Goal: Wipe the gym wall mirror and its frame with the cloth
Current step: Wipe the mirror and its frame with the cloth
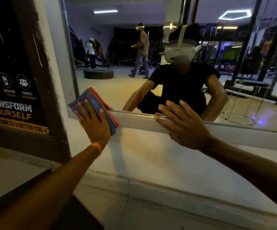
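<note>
Two bare forearms enter from the lower edge and reach up toward the wall. The left forearm carries an orange wristband (96, 146) at the wrist.

The pale wall surface (139, 163) lies below the mirror. A stained step or skirting line runs across its lower part.

The left hand (93, 125) lies flat, fingers straight and slightly spread. It presses the cloth (91, 101) against the wall. No finger curls round the fabric. The cloth is blue with orange edging and is folded. It covers the lower left corner of the frame (137, 119), where the upright rail meets the bottom rail. Its upper edge reaches onto the glass.

The right hand (182, 125) is also flat and holds nothing. Its palm rests on the wall just under the bottom rail. The spread fingers cross the rail, and the fingertips reach the lower edge of the mirror (118, 90). The two hands are well apart along the rail.

A dark poster (10, 80) with white and yellow lettering hangs left of the frame.

The mirror reflects a crouching person in a black shirt with a white headset. Behind that person it reflects a tyre (98, 74) on the floor, a round stool (250, 83), gym machines, two more persons and ceiling lights.
</note>
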A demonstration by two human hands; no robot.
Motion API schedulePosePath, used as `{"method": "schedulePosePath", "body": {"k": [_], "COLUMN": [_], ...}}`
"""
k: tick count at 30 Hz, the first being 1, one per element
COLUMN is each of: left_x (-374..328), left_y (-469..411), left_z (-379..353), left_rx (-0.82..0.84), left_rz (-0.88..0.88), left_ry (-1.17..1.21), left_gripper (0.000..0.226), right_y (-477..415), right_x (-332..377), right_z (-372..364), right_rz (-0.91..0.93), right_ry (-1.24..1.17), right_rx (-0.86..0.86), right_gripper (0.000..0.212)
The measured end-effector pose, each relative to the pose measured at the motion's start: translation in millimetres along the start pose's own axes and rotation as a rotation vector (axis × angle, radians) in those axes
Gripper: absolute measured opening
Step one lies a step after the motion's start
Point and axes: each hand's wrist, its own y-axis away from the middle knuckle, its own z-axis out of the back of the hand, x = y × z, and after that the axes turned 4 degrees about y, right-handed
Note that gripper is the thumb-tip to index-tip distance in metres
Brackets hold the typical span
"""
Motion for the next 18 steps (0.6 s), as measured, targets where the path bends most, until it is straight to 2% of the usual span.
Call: {"method": "schedulePosePath", "body": {"k": [3, 5, 10, 14, 18], "left_x": [3.8, -17.6, -60.2, -33.8, 5.4], "left_y": [-15.3, 4.0, 71.0, 20.2, -34.1], "left_z": [1.0, -14.6, -50.5, -29.5, 1.5], "left_rx": [-0.065, -0.093, -0.007, -0.115, -0.186], "left_rz": [0.070, 0.146, -0.026, 0.171, 0.263], "left_ry": [0.036, 0.093, 0.100, 0.126, 0.113], "left_gripper": [0.076, 0.075, 0.076, 0.076, 0.065], "right_y": [-18.5, -29.2, -28.9, -29.3, -44.4], "right_x": [11.6, 19.6, 19.9, 21.0, 37.1], "right_z": [0.4, -0.4, -6.5, -11.4, -11.3], "right_rz": [-0.006, -0.026, -0.019, -0.020, -0.032], "right_ry": [-0.013, -0.044, -0.042, -0.039, -0.081], "right_rx": [-0.020, 0.022, 0.006, -0.031, -0.048], "right_gripper": [0.066, 0.067, 0.062, 0.063, 0.067]}}
